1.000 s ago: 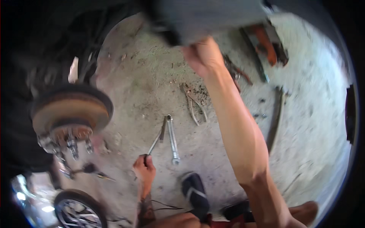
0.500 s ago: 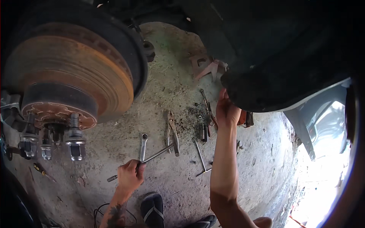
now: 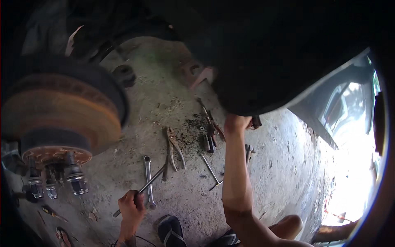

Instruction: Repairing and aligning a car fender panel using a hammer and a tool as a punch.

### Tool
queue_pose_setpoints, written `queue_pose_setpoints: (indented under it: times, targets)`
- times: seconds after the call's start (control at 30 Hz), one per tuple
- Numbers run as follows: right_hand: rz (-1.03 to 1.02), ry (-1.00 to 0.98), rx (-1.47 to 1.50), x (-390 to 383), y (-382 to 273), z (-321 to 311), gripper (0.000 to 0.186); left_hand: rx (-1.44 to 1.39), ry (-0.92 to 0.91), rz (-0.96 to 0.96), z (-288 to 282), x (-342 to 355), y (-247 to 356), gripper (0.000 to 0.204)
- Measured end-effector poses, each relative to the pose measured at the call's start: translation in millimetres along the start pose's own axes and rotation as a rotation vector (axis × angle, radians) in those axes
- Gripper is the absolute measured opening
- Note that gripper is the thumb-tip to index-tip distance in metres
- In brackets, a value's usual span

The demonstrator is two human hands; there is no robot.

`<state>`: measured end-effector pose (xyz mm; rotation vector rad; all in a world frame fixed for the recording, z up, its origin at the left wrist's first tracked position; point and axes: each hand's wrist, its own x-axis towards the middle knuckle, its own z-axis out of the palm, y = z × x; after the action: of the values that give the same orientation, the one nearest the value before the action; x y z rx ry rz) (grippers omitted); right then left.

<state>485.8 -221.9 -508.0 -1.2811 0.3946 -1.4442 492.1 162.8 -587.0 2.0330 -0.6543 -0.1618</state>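
Observation:
My left hand [image 3: 131,209] grips a dark metal L-shaped bar wrench [image 3: 153,180] low over the concrete floor, its bent end pointing away to the right. Right beside that bar lies a combination wrench [image 3: 149,181]. Farther out, slip-joint pliers [image 3: 174,149] rest with their handles spread. My right arm reaches forward, and my right hand [image 3: 238,122] is partly under the edge of a dark body panel [image 3: 263,90]. A dark object [image 3: 256,122] shows next to its fingers, which are mostly hidden, so I cannot see whether they hold it.
A rusty brake disc [image 3: 61,117] hangs at the left, with chrome lug nuts [image 3: 78,184] on its studs. Dark sockets [image 3: 209,144], a T-handle tool [image 3: 210,171] and a hammer-like tool [image 3: 249,151] lie on the floor. A reddish metal stand [image 3: 199,76] is farther back, a screwdriver [image 3: 53,213] lower left.
My view has shifted, so the disc sits lower and farther left. My left hand has drawn the bar back from the pliers. My right hand is now more hidden by the panel.

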Motion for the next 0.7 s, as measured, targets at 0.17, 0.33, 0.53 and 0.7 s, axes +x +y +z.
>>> queue_pose_setpoints:
  times: [0.17, 0.33, 0.53, 0.7]
  targets:
    - [0.381, 0.095, -0.118, -1.2, -8.9, -20.6, 0.047, 0.071, -0.15, 0.052, 12.4, 13.4, 32.9, 0.014]
    - [0.416, -0.228, -0.212, -19.2, -27.4, -95.7, 0.038, 0.118, -0.247, 0.304, 34.9, 31.1, 84.0, 0.018]
    - [0.433, -0.114, -1.197, -86.1, -17.3, -284.9, 0.049, 0.345, -0.169, 0.551, 64.5, 67.8, 135.9, 0.024]
    - [0.512, -0.03, -1.375, -113.6, -24.1, -336.3, 0.047, 0.53, 0.042, 0.744, 85.9, 96.2, 174.4, 0.024]
